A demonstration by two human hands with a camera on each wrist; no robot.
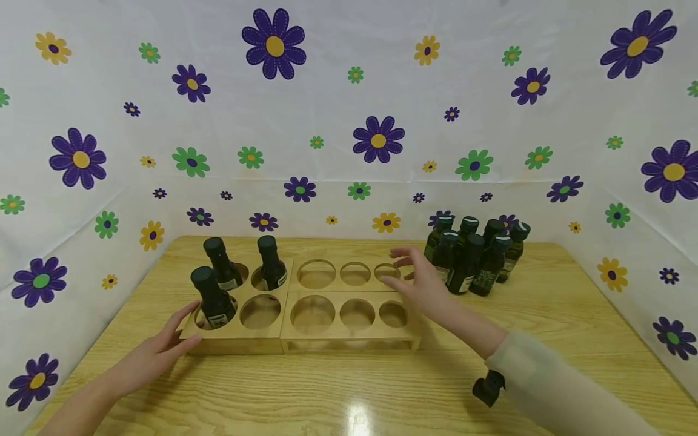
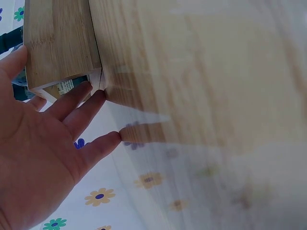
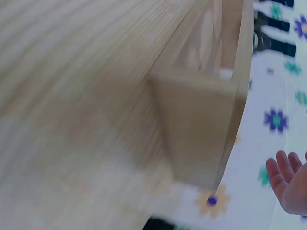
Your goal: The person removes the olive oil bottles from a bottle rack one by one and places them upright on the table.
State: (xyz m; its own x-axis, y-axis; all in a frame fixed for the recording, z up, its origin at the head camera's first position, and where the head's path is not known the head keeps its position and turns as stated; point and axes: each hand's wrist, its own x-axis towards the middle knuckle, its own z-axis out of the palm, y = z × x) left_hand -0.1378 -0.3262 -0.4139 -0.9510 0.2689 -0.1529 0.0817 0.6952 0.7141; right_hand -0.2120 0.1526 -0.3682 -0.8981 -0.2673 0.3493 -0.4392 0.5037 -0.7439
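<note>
At the left end of the wooden bottle rack [image 1: 234, 346], my left hand [image 1: 158, 350] rests its fingers on the end and its thumb by the front corner. The left wrist view shows those fingers [image 2: 76, 103] fairly straight against the rack's end. Three dark bottles with black caps stand in the rack's left section: a front one [image 1: 211, 297], one behind it [image 1: 220, 260] and one at back right [image 1: 271, 263]. My right hand [image 1: 422, 280] hovers over the right end of the stepped section [image 1: 349, 346], thumb and fingers apart, holding nothing.
Several dark bottles [image 1: 474, 263] stand in a cluster on the table, right of and behind the rack. The stepped section has round holes of differing sizes. A flower-print cloth [image 1: 327, 109] surrounds the wooden table [image 1: 245, 393] at the back and sides.
</note>
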